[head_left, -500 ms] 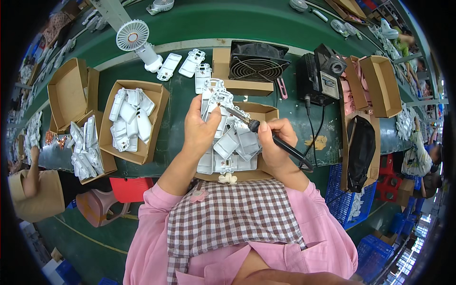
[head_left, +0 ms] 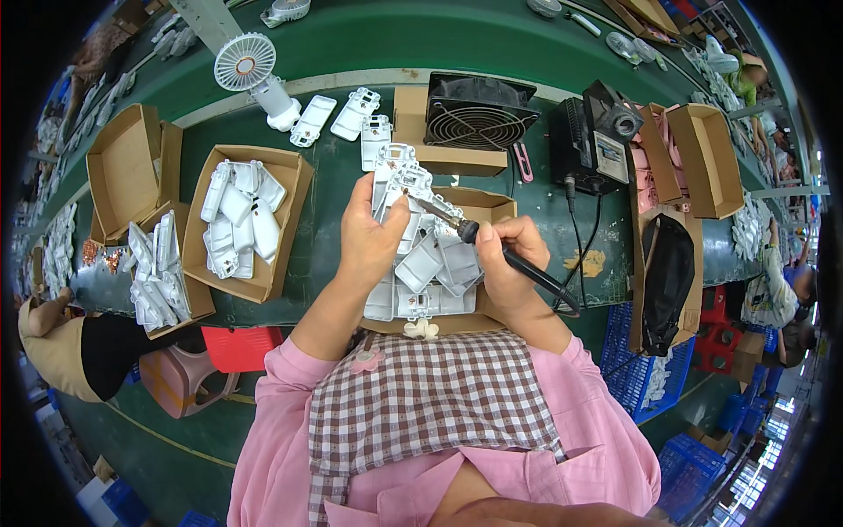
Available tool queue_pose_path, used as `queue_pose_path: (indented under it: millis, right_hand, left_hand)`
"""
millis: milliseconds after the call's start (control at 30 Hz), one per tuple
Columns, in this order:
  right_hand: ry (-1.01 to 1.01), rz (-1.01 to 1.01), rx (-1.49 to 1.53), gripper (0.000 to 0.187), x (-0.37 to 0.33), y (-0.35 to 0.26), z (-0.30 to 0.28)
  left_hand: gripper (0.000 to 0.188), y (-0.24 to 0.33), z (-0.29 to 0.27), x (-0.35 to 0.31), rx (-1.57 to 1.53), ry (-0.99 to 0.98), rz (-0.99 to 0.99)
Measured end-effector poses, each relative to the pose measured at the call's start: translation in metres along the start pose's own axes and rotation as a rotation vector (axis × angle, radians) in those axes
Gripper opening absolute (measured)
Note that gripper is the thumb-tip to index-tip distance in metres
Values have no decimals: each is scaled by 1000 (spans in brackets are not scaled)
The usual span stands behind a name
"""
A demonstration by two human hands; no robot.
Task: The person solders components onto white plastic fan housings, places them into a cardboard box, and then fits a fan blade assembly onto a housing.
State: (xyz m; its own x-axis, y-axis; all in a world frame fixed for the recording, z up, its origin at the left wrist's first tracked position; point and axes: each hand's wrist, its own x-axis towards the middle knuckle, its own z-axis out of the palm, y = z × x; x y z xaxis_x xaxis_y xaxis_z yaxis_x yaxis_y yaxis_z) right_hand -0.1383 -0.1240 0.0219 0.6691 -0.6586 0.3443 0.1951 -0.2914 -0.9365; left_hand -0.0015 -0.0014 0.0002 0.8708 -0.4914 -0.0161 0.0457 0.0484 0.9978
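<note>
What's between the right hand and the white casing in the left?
The front end of the soldering iron, held in the right hand and pointing at the white casing; tip contact unclear. Head view.

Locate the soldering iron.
In the head view, the soldering iron sits right of centre in the right hand, its tip near the white part in the left hand.

White handheld fan [head_left: 246,63] standing on the bench's far side, black square axial fan [head_left: 480,114] with round wire grille, black pouch [head_left: 665,285] lying in a cardboard tray [head_left: 692,309] at right, blue plastic crate [head_left: 625,371] below, red plastic stool [head_left: 722,334] beyond
</note>
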Motion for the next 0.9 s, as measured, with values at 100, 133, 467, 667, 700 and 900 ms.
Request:
queue_pose_path:
  millis: [100,133,467,667,700,900]
  right_hand:
    - [32,12,53,14,-2,0,2]
    - [66,41,118,14,-3,0,3]
    - [34,21,44,15,-1,2,1]
    - [29,6,43,15,0,2,2]
    - [27,15,46,15,0,2,2]
    - [21,47,58,15,0,-1,3]
  left_hand:
    - [34,-2,-1,0,6,-6,4]
    - [34,-2,-1,0,7,-6,4]
    - [36,-4,-1,-2,84,-18,27]
    - [35,-6,-3,-2,135,-42,28]
    - [34,-6,-3,-2,171,-56,52]
    - [37,-9,-3,-2,126,-25,23]
